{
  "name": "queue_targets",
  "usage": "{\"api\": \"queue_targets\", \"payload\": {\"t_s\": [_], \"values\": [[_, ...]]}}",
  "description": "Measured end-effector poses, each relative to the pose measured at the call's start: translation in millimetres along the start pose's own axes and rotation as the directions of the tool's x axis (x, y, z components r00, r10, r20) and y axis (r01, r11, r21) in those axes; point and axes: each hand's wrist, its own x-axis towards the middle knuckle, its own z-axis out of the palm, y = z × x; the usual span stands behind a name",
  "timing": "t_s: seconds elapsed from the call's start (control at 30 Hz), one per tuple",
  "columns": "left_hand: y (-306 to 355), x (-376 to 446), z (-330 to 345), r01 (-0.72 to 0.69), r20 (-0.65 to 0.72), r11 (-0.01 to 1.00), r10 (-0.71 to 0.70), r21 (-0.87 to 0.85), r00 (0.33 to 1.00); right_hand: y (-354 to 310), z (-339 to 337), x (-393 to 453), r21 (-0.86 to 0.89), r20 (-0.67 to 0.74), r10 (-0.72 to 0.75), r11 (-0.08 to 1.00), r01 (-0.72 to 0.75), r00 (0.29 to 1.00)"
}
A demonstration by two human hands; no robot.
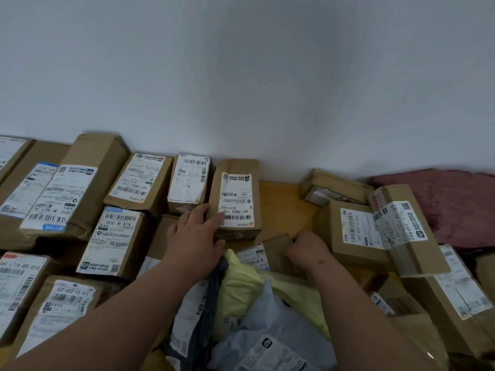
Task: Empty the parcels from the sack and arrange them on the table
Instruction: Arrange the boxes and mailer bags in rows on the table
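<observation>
Cardboard parcels with white labels (234, 199) line the yellow wooden counter (281, 202) along its far edge by the wall; left hand (195, 234) lies released, fingers flat against one box; right hand (308, 250) clenches a small brown parcel (276, 250) near the counter's middle.

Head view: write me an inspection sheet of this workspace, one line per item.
Surface: wooden table, bare patch at the back against the wall.
Job's things: brown cardboard parcels in rows at left; more piled unevenly at right; soft mailer bags heaped at front centre.
Clutter: dark red cloth at far right.
Grippers: left hand lies with straight fingers on the upright labelled box; right hand grips a small brown parcel.
Cables: nothing seen.
Surroundings: plain white wall behind the table.
</observation>
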Motion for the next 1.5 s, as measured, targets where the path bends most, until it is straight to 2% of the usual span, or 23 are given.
{"api": "queue_targets", "payload": {"t_s": [0.2,0.33,0.53,0.63,0.77,0.93,1.0,1.07,1.13,1.23,1.3,1.37,1.43,1.5], "values": [[4.8,-1.4,-1.3,0.009,0.035,0.999,-0.010,0.035,0.999,7.7,-7.7,-10.1,0.133,0.028,-0.053,0.990,0.049,0.998],[6.4,-2.7,-2.9,0.004,0.061,0.999,-0.007,0.048,0.998,6.4,5.7,-13.8,0.340,0.026,-0.013,0.940,0.003,1.000],[5.4,-5.2,-3.7,0.003,0.084,0.998,-0.008,0.059,0.996,0.0,18.3,-10.0,0.359,0.079,0.065,0.929,-0.089,0.995],[4.4,-5.2,-3.3,0.005,0.088,0.999,-0.010,0.052,0.996,-2.2,14.4,-13.3,0.403,0.068,0.028,0.914,-0.053,0.997],[4.6,-5.8,-3.4,0.008,0.098,0.999,-0.012,0.041,0.995,1.8,0.1,-25.9,0.504,0.131,-0.049,0.863,-0.024,0.990],[3.7,-4.7,-4.5,0.018,0.090,1.000,-0.018,0.001,0.996,14.0,-42.3,-57.0,0.430,0.015,-0.227,0.881,0.198,0.974],[3.1,-5.5,-4.0,0.020,0.095,1.000,-0.019,-0.009,0.995,19.7,-65.3,-74.0,0.362,-0.092,-0.299,0.879,0.311,0.950],[3.0,-6.7,-4.0,0.020,0.106,1.000,-0.019,-0.011,0.994,27.5,-87.3,-90.6,0.378,-0.242,-0.311,0.842,0.384,0.919],[3.0,-7.3,-4.6,0.018,0.110,1.000,-0.017,-0.008,0.994,36.9,-102.3,-104.4,0.441,-0.418,-0.232,0.794,0.420,0.878],[3.6,-7.4,-5.4,0.016,0.112,1.000,-0.015,-0.005,0.994,44.7,-109.5,-110.7,0.648,-0.596,0.034,0.611,0.455,0.802],[4.0,-7.4,-5.6,0.015,0.112,1.000,-0.014,-0.008,0.994,38.3,-104.1,-106.9,0.708,-0.642,0.190,0.519,0.479,0.743],[4.4,-7.1,-5.6,0.013,0.109,1.000,-0.012,-0.010,0.994,28.2,-90.9,-97.4,0.705,-0.664,0.241,0.515,0.487,0.707],[4.5,-7.2,-5.4,0.011,0.105,1.000,-0.010,-0.008,0.994,14.9,-70.7,-84.3,0.730,-0.638,0.250,0.496,0.469,0.728],[4.7,-7.9,-5.0,0.011,0.102,1.000,-0.010,-0.007,0.995,1.9,-46.8,-71.2,0.797,-0.564,0.271,0.425,0.429,0.780]]}}
